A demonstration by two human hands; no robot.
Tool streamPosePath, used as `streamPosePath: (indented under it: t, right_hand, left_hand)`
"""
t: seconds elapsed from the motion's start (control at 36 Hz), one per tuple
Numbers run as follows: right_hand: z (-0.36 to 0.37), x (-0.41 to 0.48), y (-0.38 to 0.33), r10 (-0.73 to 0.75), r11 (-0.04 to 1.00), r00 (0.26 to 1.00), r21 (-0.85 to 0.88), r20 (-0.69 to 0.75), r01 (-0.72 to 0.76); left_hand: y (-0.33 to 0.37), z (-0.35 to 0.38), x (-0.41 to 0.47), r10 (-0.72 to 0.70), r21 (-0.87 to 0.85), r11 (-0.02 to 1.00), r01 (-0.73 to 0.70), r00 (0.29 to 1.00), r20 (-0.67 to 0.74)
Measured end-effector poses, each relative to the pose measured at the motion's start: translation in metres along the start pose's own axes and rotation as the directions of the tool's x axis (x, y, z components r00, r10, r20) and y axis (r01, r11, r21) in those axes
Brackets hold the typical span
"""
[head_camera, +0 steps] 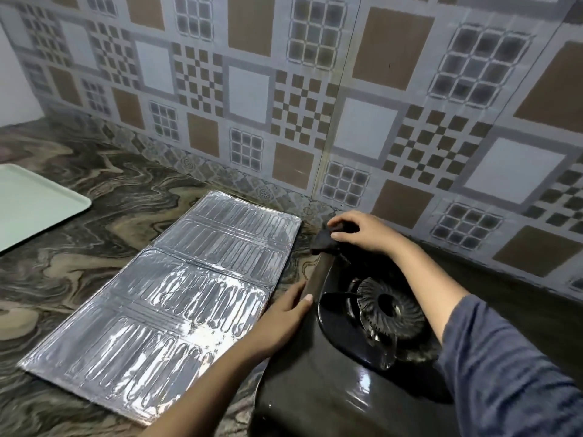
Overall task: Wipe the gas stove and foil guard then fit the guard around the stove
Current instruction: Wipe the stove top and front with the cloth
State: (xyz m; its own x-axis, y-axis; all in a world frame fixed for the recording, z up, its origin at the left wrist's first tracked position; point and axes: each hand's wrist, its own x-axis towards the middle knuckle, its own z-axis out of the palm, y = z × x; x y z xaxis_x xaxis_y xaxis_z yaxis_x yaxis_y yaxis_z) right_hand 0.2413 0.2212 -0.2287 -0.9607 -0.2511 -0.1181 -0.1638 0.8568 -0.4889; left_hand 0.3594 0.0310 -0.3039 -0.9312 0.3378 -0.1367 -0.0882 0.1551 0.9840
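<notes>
A black glass-topped gas stove [318, 392] stands on the counter at the lower right, its round burner [391, 305] in view. My right hand [362, 231] presses a dark cloth [325, 239] onto the stove's far left corner. My left hand [284, 320] rests flat against the stove's left edge, fingers together, holding the stove steady. The silver foil guard [176, 298] lies flat and folded on the counter just left of the stove.
A pale green tray [31, 203] sits at the far left of the marbled brown counter [94, 222]. A patterned tile wall [315, 105] rises right behind the stove and the guard.
</notes>
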Motion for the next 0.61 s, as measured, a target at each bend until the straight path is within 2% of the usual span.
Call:
streamPosePath:
  t: [0.08, 0.14, 0.25, 0.47, 0.61]
  right_hand:
    - [0.002, 0.009, -0.001, 0.074, 0.99, 0.984, -0.131, 0.164, -0.052]
    - [0.002, 0.013, -0.004, 0.106, 0.981, 0.97, -0.18, 0.221, -0.066]
    - [-0.003, 0.018, -0.008, 0.133, 0.985, 0.951, -0.148, 0.28, -0.094]
    - [0.002, 0.024, -0.01, 0.168, 0.968, 0.952, -0.224, 0.256, -0.111]
    - [0.01, 0.02, -0.003, 0.153, 0.961, 0.962, -0.262, 0.228, -0.09]
  left_hand:
    - [-0.001, 0.001, -0.001, -0.001, -0.006, 1.0, 0.001, 1.0, 0.005]
    - [-0.003, 0.001, 0.0, -0.008, -0.001, 1.0, 0.008, 1.0, 0.002]
    - [-0.005, 0.003, 0.002, -0.014, -0.009, 1.0, 0.014, 1.0, -0.003]
    - [-0.009, 0.002, 0.007, 0.042, 0.009, 0.999, -0.043, 0.998, 0.053]
    - [-0.013, 0.002, 0.011, 0.018, 0.017, 1.0, -0.019, 0.999, 0.043]
